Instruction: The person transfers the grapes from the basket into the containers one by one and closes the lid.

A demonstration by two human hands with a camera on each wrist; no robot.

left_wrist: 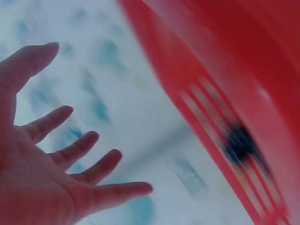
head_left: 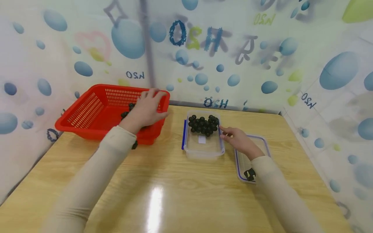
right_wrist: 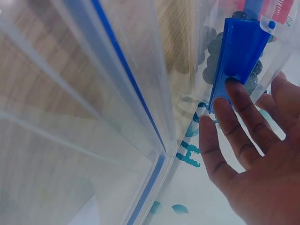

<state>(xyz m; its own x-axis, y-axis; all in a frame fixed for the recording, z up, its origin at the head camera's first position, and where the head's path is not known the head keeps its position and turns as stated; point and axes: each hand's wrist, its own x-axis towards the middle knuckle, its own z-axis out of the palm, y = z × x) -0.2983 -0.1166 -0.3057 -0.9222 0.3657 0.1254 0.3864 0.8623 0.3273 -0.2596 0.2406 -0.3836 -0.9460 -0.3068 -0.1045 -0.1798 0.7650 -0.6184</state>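
Observation:
My left hand hovers over the right end of a red plastic basket. Its fingers are spread with nothing in them, also in the left wrist view, where the slotted basket wall stands beside them. Inside the basket are dark round grapes, partly hidden by that hand. A clear plastic box holds a bunch of black grapes towards its far end. At the box's right side is my right hand; in the right wrist view its extended fingertips touch a blue latch flap.
A clear lid with a blue seal lies right of the box, partly under my right forearm. Another blue latch hangs at the box's left side. The wooden table meets a patterned backdrop behind and at both sides.

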